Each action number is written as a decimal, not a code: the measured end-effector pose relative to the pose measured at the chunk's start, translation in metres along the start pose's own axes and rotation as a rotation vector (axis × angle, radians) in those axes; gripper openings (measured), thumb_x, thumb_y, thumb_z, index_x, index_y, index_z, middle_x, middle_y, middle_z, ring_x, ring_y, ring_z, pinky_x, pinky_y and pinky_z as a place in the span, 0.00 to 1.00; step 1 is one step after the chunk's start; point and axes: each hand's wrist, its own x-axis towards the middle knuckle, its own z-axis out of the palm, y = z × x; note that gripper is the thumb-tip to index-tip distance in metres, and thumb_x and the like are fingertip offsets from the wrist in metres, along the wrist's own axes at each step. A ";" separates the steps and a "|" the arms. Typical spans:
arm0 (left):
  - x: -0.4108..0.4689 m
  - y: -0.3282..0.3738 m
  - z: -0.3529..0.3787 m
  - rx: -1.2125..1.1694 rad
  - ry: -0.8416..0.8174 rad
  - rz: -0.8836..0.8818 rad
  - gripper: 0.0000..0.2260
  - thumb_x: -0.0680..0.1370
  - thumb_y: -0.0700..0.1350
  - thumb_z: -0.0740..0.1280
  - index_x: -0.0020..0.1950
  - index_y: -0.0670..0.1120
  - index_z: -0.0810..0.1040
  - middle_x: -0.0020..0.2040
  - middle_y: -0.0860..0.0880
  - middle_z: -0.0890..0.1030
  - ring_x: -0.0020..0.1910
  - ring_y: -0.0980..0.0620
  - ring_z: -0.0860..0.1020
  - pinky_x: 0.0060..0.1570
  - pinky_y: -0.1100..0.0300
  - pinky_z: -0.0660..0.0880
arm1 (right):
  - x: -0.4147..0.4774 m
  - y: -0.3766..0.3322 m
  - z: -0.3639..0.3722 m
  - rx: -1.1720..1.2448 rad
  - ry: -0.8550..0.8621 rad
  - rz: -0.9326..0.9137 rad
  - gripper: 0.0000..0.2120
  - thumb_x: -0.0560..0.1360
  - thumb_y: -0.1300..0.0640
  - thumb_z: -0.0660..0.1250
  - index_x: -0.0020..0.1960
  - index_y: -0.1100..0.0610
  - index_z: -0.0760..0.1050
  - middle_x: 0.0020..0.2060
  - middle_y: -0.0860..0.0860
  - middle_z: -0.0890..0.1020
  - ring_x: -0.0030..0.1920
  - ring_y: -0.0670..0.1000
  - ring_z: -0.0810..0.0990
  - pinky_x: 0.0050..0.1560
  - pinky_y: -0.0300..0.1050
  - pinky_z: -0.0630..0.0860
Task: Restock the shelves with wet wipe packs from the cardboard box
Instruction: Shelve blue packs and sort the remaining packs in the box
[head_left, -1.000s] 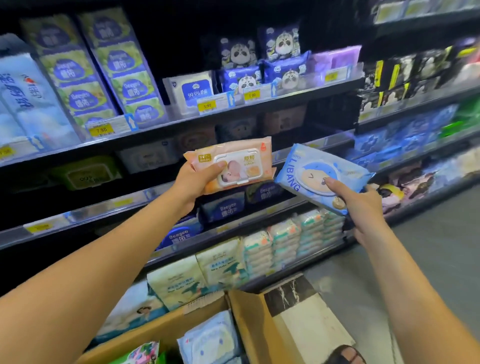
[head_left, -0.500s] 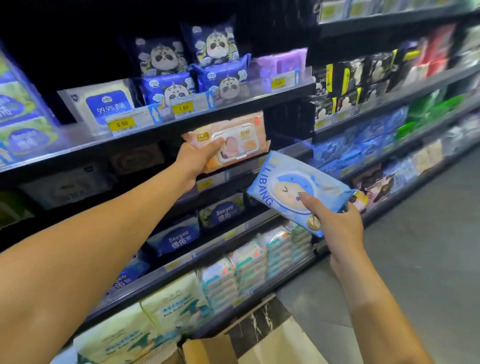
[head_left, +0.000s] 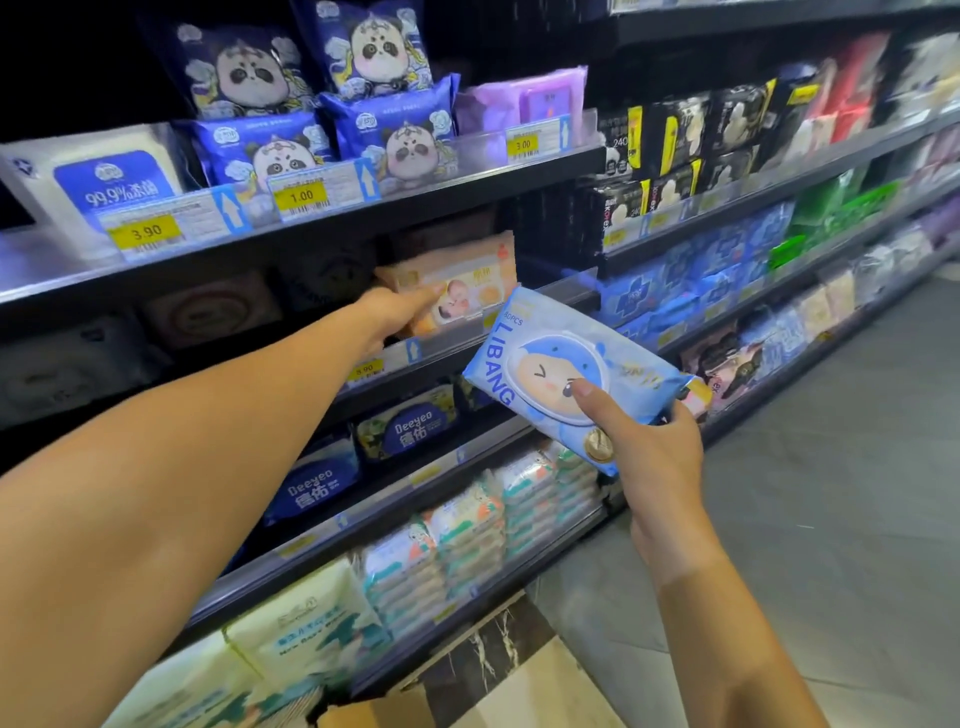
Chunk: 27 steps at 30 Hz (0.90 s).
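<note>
- While dark shelving (head_left: 363, 213) crammed with packs fills left and top, grey floor tiles (head_left: 831, 467) spread lower right.
- Left hand (head_left: 387, 312) grips a peach wipe pack (head_left: 467, 275) at the middle shelf, centre frame.
- Right hand (head_left: 644, 447), fingers curled, holds a blue wipe pack (head_left: 545, 364) right of centre.

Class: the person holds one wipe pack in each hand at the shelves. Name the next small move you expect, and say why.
Likely the left hand pushes the peach pack fully back and lets go: the pack sits partly behind the clear rail of its shelf, while the right hand grips the blue LIBANG pack out in front, unplaced.
</note>
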 end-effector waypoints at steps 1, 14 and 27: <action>-0.001 0.000 0.001 0.071 -0.004 0.007 0.25 0.77 0.64 0.70 0.54 0.42 0.77 0.56 0.46 0.79 0.55 0.47 0.75 0.56 0.53 0.70 | 0.000 0.001 0.001 -0.008 -0.004 0.000 0.33 0.62 0.50 0.86 0.64 0.51 0.79 0.54 0.45 0.87 0.52 0.45 0.87 0.57 0.51 0.83; -0.073 -0.035 -0.012 0.937 0.278 0.529 0.25 0.78 0.72 0.60 0.64 0.54 0.70 0.51 0.51 0.81 0.45 0.46 0.81 0.36 0.53 0.73 | -0.009 0.009 0.011 -0.102 0.034 0.003 0.42 0.51 0.37 0.85 0.62 0.47 0.78 0.51 0.42 0.87 0.52 0.47 0.87 0.58 0.55 0.83; -0.054 0.000 0.016 1.257 -0.015 0.388 0.35 0.75 0.78 0.43 0.81 0.69 0.44 0.78 0.44 0.69 0.64 0.39 0.78 0.50 0.49 0.74 | -0.011 0.007 0.003 -0.100 0.026 -0.011 0.40 0.53 0.39 0.86 0.62 0.47 0.78 0.52 0.42 0.87 0.52 0.46 0.87 0.59 0.56 0.82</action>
